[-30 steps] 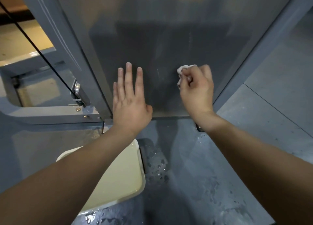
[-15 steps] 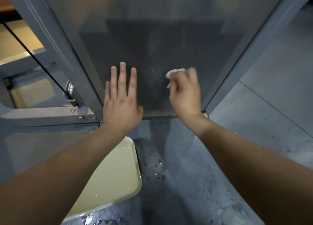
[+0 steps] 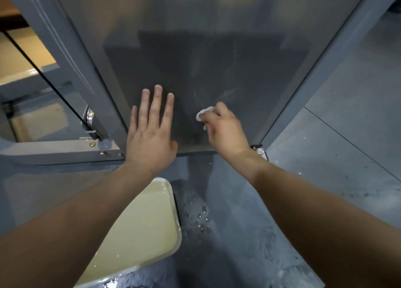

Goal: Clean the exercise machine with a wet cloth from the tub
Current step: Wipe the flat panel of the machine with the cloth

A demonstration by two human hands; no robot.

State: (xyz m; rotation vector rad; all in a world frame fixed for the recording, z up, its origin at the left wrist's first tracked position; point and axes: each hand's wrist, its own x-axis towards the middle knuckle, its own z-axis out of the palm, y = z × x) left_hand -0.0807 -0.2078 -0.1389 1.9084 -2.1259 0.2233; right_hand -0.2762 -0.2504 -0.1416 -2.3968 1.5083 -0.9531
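Head view: tub point(image 3: 176, 242) holds pale water; right hand point(image 3: 225, 129) grips cloth point(image 3: 204, 113)

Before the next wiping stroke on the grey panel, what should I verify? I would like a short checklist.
1. Cloth gripped by right hand: ok.
2. Cloth against the panel: ok.
3. Left hand flat on panel, apart from cloth: ok.
4. Tub holds water: ok.
5. Cloth wet enough: cannot tell.
6. Surface beside tub dry: not ok, water drops.

White cloth point(image 3: 205, 112) — grey machine panel point(image 3: 206, 60) — seemingly cream tub point(image 3: 176, 233).
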